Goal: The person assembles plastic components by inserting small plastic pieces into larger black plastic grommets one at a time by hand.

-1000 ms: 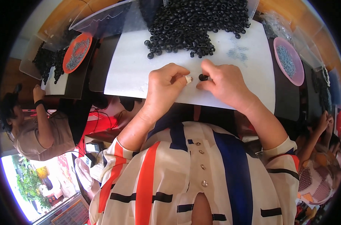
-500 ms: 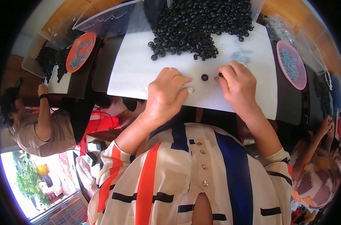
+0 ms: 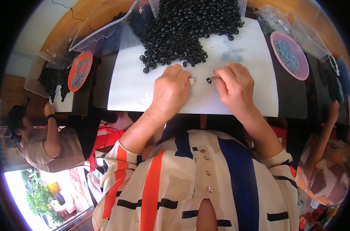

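My left hand [image 3: 169,89] is closed over the white foam sheet [image 3: 125,92], its fingers curled inward. A small white bit [image 3: 192,81] shows at its thumb tip; whether it is a wrapping or a loose thing I cannot tell. What the curled fingers hold is hidden. Across a narrow gap, my right hand [image 3: 236,87] pinches a small black blocky piece [image 3: 208,80] with a pale opening between thumb and forefinger. Beyond both hands spreads a heap of round black bead-like parts with holes [image 3: 190,30], with smaller black pieces at its near edge.
A pink bowl of small metal pins [image 3: 289,56] stands at the right; an orange bowl [image 3: 81,71] sits left. A clear plastic bin [image 3: 105,38] lies behind the sheet on the dark table [image 3: 292,98]. People sit on both sides, a co-worker [image 3: 48,138] at the left.
My right hand has moved left with the small black piece. The round black part that lay between my hands no longer shows there. My left hand's fingers have curled in further.
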A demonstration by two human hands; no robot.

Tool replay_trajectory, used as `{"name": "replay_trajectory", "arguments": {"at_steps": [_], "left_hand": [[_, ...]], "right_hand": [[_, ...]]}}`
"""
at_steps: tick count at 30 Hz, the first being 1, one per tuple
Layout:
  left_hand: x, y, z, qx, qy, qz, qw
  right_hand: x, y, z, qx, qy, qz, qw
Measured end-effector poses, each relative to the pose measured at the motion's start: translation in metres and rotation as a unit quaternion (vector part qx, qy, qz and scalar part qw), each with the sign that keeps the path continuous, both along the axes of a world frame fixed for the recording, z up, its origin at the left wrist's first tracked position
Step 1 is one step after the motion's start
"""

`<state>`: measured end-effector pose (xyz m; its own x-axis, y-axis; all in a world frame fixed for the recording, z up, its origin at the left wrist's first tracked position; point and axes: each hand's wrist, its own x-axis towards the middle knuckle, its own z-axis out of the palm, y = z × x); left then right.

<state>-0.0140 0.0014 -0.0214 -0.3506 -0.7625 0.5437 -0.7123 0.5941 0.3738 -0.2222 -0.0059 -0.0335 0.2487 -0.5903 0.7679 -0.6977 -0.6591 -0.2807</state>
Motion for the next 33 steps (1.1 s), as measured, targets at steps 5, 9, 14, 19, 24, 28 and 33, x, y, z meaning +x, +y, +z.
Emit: {"name": "replay_trajectory", "arguments": {"at_steps": [5, 9, 14, 19, 24, 28, 33], "left_hand": [[0.01, -0.002, 0.0, 0.045, -0.002, 0.039, 0.998], [0.009, 0.001, 0.005, 0.084, 0.027, 0.032, 0.996], [0.006, 0.006, -0.003, 0.054, 0.059, 0.003, 0.997], [0.005, 0.009, -0.003, 0.037, 0.051, -0.001, 0.998], [0.008, 0.007, -0.008, 0.022, 0.042, 0.003, 0.999], [0.015, 0.011, -0.009, 0.024, 0.052, 0.029, 0.998], [0.014, 0.012, -0.007, -0.001, 0.029, 0.013, 0.999]], "right_hand": [[0.001, 0.003, 0.006, -0.003, 0.038, 0.003, 0.999], [0.002, 0.003, 0.005, -0.006, 0.062, 0.012, 0.998], [0.007, 0.003, 0.007, -0.03, 0.07, 0.019, 0.997], [0.025, 0.001, 0.019, 0.036, 0.102, 0.024, 0.994], [0.038, -0.007, 0.016, 0.057, 0.135, 0.05, 0.988], [0.043, -0.007, 0.018, 0.081, 0.189, 0.049, 0.977], [0.046, -0.006, 0.015, 0.044, 0.216, 0.063, 0.973]]}}
